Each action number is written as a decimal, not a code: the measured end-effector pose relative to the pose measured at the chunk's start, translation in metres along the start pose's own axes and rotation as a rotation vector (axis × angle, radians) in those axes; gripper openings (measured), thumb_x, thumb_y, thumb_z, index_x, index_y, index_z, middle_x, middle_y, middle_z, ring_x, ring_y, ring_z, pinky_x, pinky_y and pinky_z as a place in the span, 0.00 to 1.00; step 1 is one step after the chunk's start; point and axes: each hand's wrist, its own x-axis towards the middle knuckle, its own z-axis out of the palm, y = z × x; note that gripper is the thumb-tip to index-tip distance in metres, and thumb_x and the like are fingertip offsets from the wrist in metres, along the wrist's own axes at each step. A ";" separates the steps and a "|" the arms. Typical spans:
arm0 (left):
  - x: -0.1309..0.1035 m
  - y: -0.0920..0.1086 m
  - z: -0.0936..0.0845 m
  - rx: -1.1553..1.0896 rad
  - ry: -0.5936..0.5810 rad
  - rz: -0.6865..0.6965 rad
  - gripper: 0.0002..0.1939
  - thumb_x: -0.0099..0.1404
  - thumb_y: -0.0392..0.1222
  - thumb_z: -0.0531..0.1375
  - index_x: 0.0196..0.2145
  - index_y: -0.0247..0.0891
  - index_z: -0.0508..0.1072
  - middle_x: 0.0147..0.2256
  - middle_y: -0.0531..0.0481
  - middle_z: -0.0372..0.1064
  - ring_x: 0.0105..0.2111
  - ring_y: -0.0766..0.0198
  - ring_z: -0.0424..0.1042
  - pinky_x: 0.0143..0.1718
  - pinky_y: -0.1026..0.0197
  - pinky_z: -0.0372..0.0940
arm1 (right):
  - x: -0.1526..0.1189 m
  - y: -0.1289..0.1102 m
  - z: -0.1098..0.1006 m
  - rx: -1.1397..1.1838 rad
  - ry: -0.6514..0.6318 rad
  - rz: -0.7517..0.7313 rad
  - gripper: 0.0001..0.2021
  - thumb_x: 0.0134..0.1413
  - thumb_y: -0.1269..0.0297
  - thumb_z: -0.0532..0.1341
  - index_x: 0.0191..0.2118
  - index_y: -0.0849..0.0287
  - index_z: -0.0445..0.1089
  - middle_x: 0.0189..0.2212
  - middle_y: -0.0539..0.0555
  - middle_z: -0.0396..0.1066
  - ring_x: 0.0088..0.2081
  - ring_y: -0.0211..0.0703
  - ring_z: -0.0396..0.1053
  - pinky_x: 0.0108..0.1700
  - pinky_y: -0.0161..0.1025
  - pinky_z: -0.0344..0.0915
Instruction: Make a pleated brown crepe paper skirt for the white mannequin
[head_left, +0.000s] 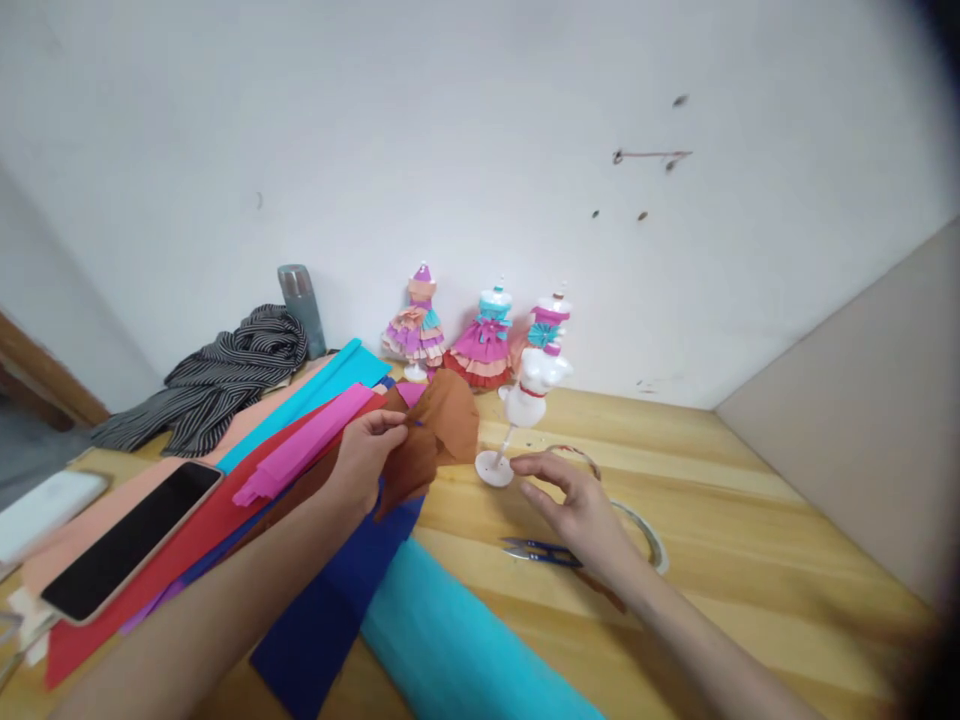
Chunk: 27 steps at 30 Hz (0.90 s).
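Note:
My left hand (366, 458) is closed in a pinch at the edge of a ruffled piece of brown crepe paper (454, 425). A small white dress-form mannequin (525, 408) with a red band at its waist leans slightly on its stand, just right of the brown paper. Beside its round base is my right hand (576, 510), fingers apart and holding nothing; I cannot tell whether a fingertip touches the base. Below that hand lie blue-handled thread snips (541, 551). Dark blue paper (337, 610) and turquoise paper (450, 640) spread out beneath and in front of my left arm.
Several dressed mannequins (486, 340) stand against the wall. At left are layered coloured paper sheets (311, 445), a phone (135, 540), a white device (52, 510), a striped cloth (225, 375) and a bottle (301, 310). A pale curved strip (651, 540) lies by my right wrist.

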 end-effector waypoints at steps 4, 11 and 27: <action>0.022 -0.002 0.022 -0.042 0.007 0.112 0.17 0.41 0.44 0.68 0.29 0.35 0.72 0.26 0.52 0.73 0.26 0.64 0.72 0.30 0.63 0.65 | 0.010 0.007 -0.001 0.009 0.063 0.030 0.08 0.49 0.61 0.62 0.34 0.57 0.75 0.36 0.57 0.78 0.40 0.49 0.75 0.46 0.49 0.70; 0.052 -0.009 0.064 0.043 0.021 0.253 0.11 0.64 0.42 0.61 0.42 0.33 0.72 0.40 0.47 0.71 0.39 0.62 0.72 0.41 0.55 0.69 | 0.029 0.026 -0.007 0.038 0.168 0.120 0.11 0.49 0.56 0.63 0.34 0.58 0.75 0.35 0.58 0.79 0.36 0.49 0.76 0.44 0.50 0.71; 0.023 -0.003 0.101 -0.301 -0.095 0.251 0.13 0.45 0.40 0.67 0.30 0.36 0.72 0.28 0.52 0.74 0.31 0.63 0.74 0.37 0.61 0.66 | 0.034 0.020 -0.020 0.173 0.258 0.229 0.13 0.44 0.54 0.64 0.29 0.60 0.74 0.25 0.55 0.76 0.28 0.47 0.74 0.33 0.43 0.69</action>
